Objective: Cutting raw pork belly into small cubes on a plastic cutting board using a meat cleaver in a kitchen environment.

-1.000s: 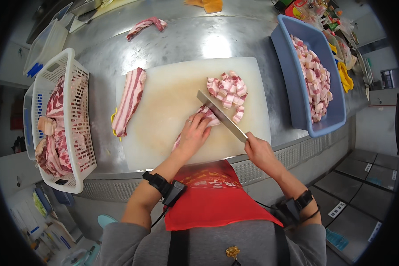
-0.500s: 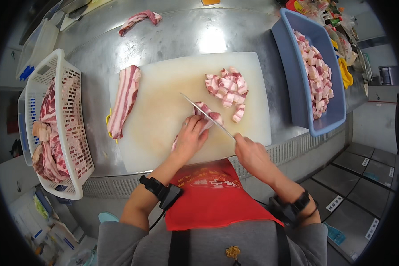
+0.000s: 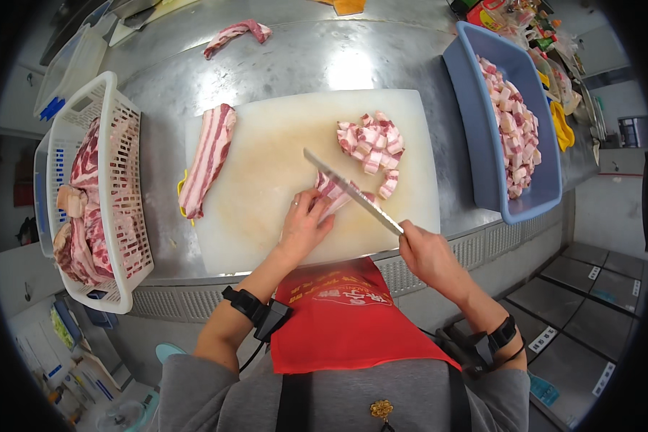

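On the white cutting board (image 3: 255,165), my left hand (image 3: 301,229) rests with curled fingers on a strip of pork belly (image 3: 327,192). My right hand (image 3: 425,253) grips the handle of a cleaver (image 3: 371,205), whose blade lies diagonally over that strip, slightly motion-blurred. A pile of cubed pork (image 3: 367,140) sits just beyond the blade at the board's right, with a few pieces trailing from it. A whole slab of pork belly (image 3: 205,162) lies along the board's left side, beside a yellow object (image 3: 183,189) at the edge.
A white basket (image 3: 122,284) of large cuts stands left; a blue tub (image 3: 482,165) of cubed pork stands right. A loose meat piece (image 3: 237,36) lies on the steel counter (image 3: 165,216). Plastic containers (image 3: 65,75) sit at back left; bottles, bags and yellow cloth (image 3: 561,126) at back right.
The cleaver shifts across the strip, now a little right of where it was half a second ago. My left hand has moved slightly left along the strip. The cube pile looks much the same.
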The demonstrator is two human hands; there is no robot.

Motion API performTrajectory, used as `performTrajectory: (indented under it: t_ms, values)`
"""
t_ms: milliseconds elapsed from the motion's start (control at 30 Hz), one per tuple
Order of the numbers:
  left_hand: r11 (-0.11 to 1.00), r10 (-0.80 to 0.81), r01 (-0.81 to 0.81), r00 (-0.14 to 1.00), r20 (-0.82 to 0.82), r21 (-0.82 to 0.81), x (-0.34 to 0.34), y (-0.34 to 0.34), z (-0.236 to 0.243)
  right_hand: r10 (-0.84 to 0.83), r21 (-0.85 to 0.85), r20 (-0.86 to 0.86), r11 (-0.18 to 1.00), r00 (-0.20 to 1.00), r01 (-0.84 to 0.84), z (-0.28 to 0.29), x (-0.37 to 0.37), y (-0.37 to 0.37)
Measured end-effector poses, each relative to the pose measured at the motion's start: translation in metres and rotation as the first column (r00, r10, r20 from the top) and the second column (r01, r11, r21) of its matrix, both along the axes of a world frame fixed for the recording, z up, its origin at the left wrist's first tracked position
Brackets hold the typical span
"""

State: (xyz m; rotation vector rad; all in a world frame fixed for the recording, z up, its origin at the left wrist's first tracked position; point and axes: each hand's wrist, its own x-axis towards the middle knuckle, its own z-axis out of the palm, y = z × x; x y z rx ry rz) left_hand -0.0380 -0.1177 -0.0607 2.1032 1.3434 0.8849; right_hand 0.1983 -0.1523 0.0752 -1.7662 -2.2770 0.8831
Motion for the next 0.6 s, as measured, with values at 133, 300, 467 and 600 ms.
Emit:
performTrajectory:
  t_ms: [133, 300, 467, 600]
  values:
    - [1.000, 0.005, -0.005, 1.000, -0.001, 0.024, 0.002, 0.002, -0.002, 0.059, -0.085, 0.056, 0.995, 0.997, -0.054, -0.001, -0.006, -0.004]
    - [0.998, -0.001, -0.001, 1.000, 0.018, 0.071, 0.005, 0.005, -0.002, 0.044, 0.030, -0.002, 0.999, 0.999, -0.044, -0.046, -0.040, 0.026]
    - [0.996, 0.052, -0.052, 0.999, 0.000, 0.073, 0.003, 0.000, 0.002, 0.069, 0.079, -0.056, 0.995, 0.996, -0.064, -0.057, -0.031, 0.033]
    - [0.997, 0.080, -0.080, 0.996, 0.028, -0.015, -0.003, -0.013, 0.002, 0.017, 0.044, -0.093, 0.999, 0.995, -0.013, -0.031, -0.012, 0.021]
